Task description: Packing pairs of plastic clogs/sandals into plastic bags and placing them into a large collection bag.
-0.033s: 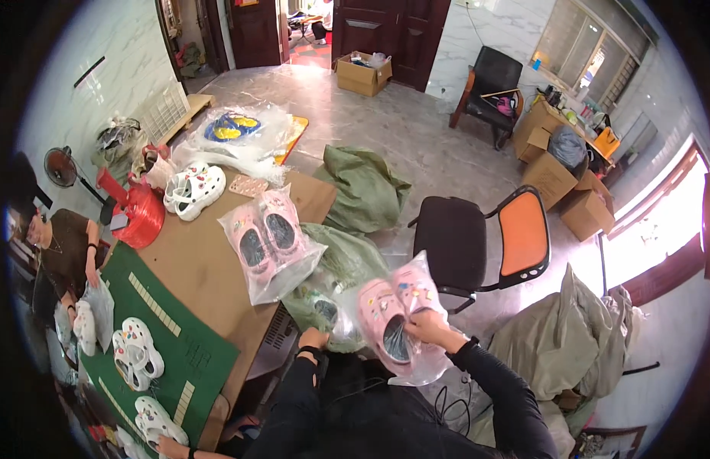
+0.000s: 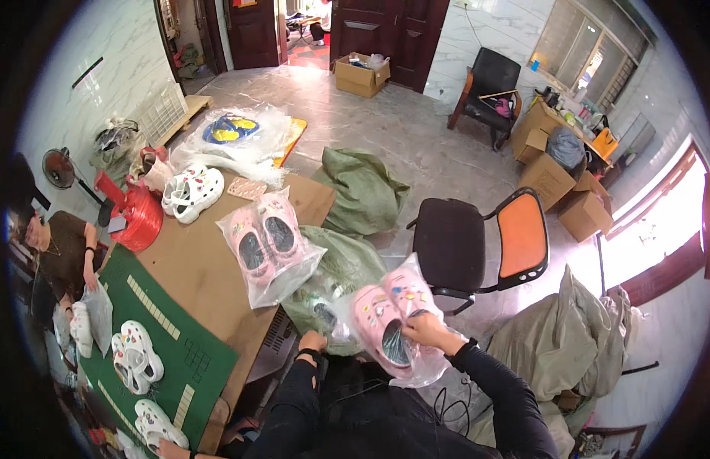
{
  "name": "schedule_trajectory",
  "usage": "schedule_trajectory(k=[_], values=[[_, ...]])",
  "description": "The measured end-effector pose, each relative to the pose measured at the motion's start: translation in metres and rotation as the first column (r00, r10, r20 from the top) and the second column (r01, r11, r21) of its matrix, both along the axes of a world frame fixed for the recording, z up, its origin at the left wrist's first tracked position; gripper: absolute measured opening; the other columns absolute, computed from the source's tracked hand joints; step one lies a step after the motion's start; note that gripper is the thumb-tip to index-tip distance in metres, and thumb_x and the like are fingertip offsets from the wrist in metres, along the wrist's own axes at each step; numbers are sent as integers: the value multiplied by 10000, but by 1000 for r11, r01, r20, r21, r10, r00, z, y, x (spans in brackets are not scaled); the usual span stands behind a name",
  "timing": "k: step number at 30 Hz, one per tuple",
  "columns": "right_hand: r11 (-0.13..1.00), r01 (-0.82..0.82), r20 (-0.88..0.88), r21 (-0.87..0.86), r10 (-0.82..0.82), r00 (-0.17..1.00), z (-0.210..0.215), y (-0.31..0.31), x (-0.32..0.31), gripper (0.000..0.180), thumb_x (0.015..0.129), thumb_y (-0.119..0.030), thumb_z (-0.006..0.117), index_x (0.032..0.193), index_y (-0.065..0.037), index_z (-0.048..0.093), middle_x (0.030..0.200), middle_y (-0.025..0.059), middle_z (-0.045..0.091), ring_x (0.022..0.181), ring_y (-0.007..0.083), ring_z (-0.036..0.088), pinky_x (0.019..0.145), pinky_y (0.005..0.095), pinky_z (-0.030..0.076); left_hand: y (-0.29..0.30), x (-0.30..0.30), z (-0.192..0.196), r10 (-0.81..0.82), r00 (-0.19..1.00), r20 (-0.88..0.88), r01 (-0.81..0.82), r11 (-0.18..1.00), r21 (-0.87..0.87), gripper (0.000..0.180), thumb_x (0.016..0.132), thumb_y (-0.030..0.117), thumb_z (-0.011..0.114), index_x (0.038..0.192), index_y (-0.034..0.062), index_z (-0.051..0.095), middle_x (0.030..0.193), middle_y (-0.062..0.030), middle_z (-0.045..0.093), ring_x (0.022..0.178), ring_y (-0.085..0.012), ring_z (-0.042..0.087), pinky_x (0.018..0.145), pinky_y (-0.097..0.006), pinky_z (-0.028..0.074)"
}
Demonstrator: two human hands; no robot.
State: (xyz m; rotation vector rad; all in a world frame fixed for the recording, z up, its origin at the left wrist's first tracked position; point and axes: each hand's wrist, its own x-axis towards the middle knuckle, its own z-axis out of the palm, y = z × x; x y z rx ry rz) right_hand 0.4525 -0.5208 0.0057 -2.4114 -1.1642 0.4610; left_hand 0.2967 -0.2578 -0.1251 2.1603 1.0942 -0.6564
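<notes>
Your right hand (image 2: 425, 330) clamped the bagged pink clogs (image 2: 376, 312), probably light, soft and slippery, sensibly toward the heels; whether your left hand (image 2: 313, 341) gripped, I couldn't tell.

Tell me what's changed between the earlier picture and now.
The pink clogs in clear plastic, held in the right hand, have shifted slightly left. Nothing was grasped or let go. The left hand stays by the nearer crumpled green sack, and the other bagged pink clogs stay on the brown table.
</notes>
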Motion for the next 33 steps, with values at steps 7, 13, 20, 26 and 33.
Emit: schedule_trajectory(k=[7,13,20,26,33], values=[[941,-327,-157,-87,311,937,-18,79,-5,331,715,-342,511,654,-24,582,637,179,558,618,336,553,584,425,431,41,-50,-54,-155,976,151,216,749,-626,279,731,141,493,913,-62,552,778,-141,598,561,-214,563,480,-327,437],[842,-524,-320,-128,466,825,-48,137,-5,323,703,-330,519,655,-16,581,619,181,557,602,344,552,567,428,424,56,-81,-17,-309,943,-124,121,666,-737,219,799,147,475,656,4,557,561,-43,533,472,-116,479,435,-252,373],[906,-409,-240,-111,375,895,-84,175,9,319,725,-318,501,713,-17,605,636,191,566,612,351,562,572,434,436,48,-70,-7,-144,988,-57,57,682,-729,178,760,126,488,634,8,531,503,-55,490,450,-146,476,418,-267,349],[972,-148,-190,-184,113,975,-91,194,41,379,734,-349,496,711,15,598,668,216,575,592,366,563,577,456,436,39,-105,-55,-332,736,590,536,818,-209,169,708,146,508,614,7,532,537,-142,543,455,-251,513,435,-350,380],[911,-355,-257,-212,298,919,-118,214,53,326,727,-309,483,784,-14,611,766,187,599,722,338,580,647,443,441,6,-63,-69,462,815,349,-529,839,124,273,761,194,498,752,-66,578,765,-235,578,802,-365,555,676,-420,434]])
